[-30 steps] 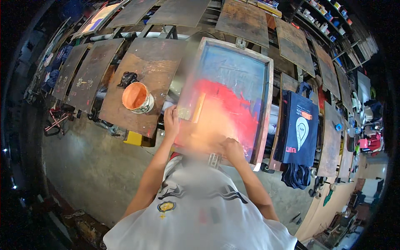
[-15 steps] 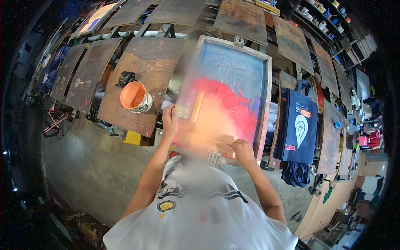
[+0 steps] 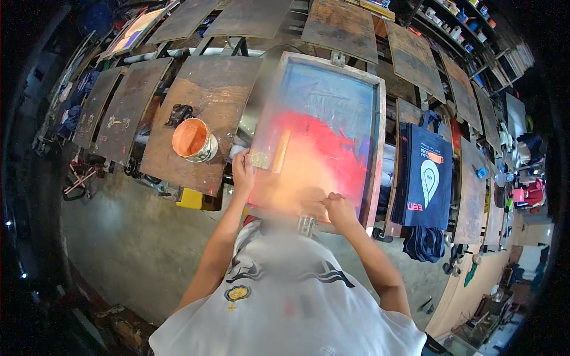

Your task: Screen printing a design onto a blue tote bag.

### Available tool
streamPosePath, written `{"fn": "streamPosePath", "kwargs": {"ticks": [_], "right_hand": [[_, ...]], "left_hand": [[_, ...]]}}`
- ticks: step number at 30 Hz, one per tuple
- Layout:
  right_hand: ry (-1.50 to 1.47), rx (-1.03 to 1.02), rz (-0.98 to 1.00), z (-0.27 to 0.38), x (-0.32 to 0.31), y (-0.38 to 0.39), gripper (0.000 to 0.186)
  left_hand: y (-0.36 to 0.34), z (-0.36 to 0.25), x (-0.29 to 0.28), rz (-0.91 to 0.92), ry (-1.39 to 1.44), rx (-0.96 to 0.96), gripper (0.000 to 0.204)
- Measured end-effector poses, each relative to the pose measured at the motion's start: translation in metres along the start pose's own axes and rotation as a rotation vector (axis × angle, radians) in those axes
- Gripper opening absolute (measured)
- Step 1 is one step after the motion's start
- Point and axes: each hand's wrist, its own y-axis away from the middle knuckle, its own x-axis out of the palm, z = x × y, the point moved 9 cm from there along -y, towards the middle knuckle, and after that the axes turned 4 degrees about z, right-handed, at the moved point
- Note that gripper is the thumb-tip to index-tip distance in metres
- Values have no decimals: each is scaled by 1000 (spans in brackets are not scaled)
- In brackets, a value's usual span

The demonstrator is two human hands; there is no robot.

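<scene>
- A blurred patch covers the middle of the head view, from the near end of the screen frame down to the person's chest; the near rail of the frame and part of both hands sit inside it and are hard to make out.
- The left hand rests on the near-left corner of the frame. Fingers lie together over the rail; whether they clamp it cannot be told.
- The right hand lies curled on the near rail, toward the right corner. Its fingertips are lost in the blur, so the grip cannot be told.
- A pale wooden bar, apparently a squeegee, lies on the mesh just beside the left hand; its lower end fades into the blur.
- The frame is a rectangle with its long axis running away from the person, tilted slightly right at the far end. It lies directly ahead of the person, between two brown platens.
- The mesh shows blue at the far half and a broad red ink field at the near half; the rails are pale and ink-stained.
- An orange ink bucket stands on the wooden platen left of the frame, near the left hand but apart from it.
- A dark blue printed bag hangs over a platen right of the frame.
</scene>
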Motion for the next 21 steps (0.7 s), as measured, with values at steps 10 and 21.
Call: {"fn": "streamPosePath", "kwargs": {"ticks": [10,21], "right_hand": [[-130,-148,76,48,-2,-31,20],[-1185,-35,340,-24,0,20,20]], "left_hand": [[2,3,-3,-9,148,18,40],[2,19,-6,-9,115,-1,49]]}}
